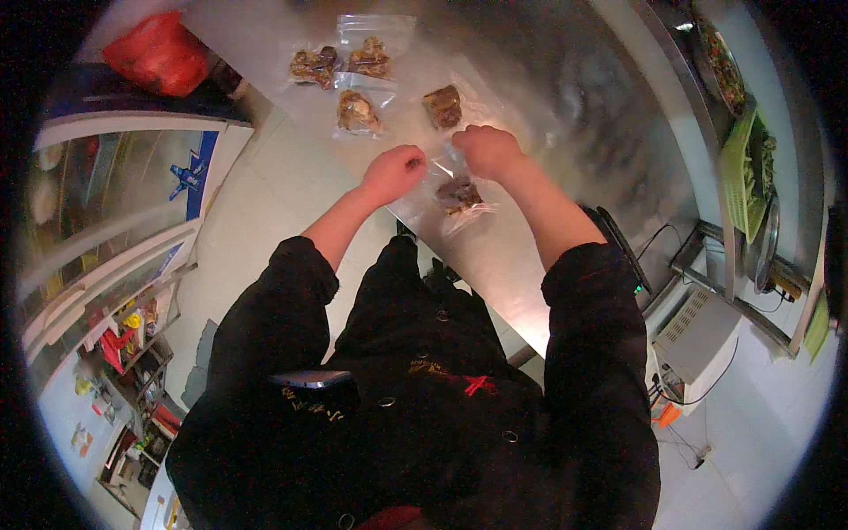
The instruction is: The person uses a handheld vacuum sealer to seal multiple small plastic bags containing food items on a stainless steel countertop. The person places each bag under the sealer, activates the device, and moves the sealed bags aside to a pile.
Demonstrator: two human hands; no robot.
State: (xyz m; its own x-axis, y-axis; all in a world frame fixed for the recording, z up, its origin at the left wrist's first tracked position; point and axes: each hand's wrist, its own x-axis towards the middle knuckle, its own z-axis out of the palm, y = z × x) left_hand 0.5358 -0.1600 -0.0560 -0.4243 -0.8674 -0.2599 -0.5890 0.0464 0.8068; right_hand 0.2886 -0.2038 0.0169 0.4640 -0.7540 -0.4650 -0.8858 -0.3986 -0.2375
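A clear zip bag (445, 167) with a dark brown chunk of food (459, 194) inside lies at the near edge of the metal table (517, 291). My left hand (396, 173) is curled at the bag's far left corner, its fingertips partly hidden. At the far right corner, my right hand (490, 152) pinches the plastic. Just beyond the hands is another brown chunk (442, 107) on or in clear plastic. Farther left lie three more bagged pieces: one pale-sided (358, 111), one darker (313, 66) and one in an upright-looking zip bag (369, 58).
A red plastic bag (159, 56) sits at the far left, above a glass-topped chest freezer (112, 179). On the right, a shelf holds a green basket (745, 172) of vegetables and a round tray of food (722, 66). A white appliance (699, 338) stands lower right, with loose cables.
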